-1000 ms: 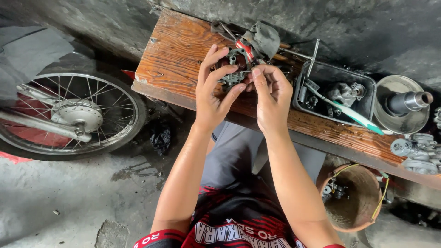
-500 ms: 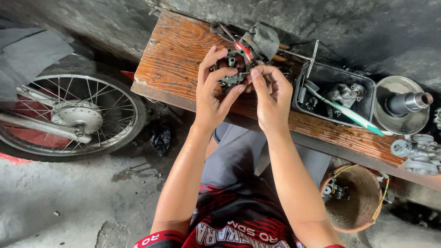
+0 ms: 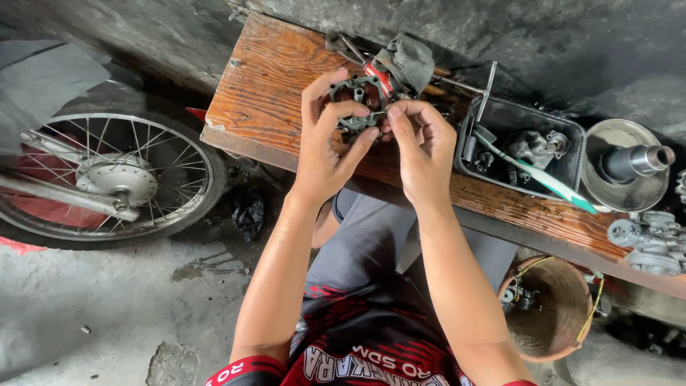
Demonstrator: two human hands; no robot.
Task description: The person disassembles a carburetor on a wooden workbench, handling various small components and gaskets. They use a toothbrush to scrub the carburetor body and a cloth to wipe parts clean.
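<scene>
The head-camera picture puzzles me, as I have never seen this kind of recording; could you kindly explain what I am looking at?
There is no machine here: a person wears one camera on the head, and it looks down along both bare arms. The left hand and right hand together hold a small dark metal part with round openings, raised just above a worn wooden bench. On the bench lie a grey rag over some tools, a dark tray of small metal parts with a green-and-white toothbrush across it, a round metal bowl holding a cylinder, and a silvery engine part at the far right. Below the bench stands a brown bucket. On the concrete floor to the left is a spoked wheel.
</scene>
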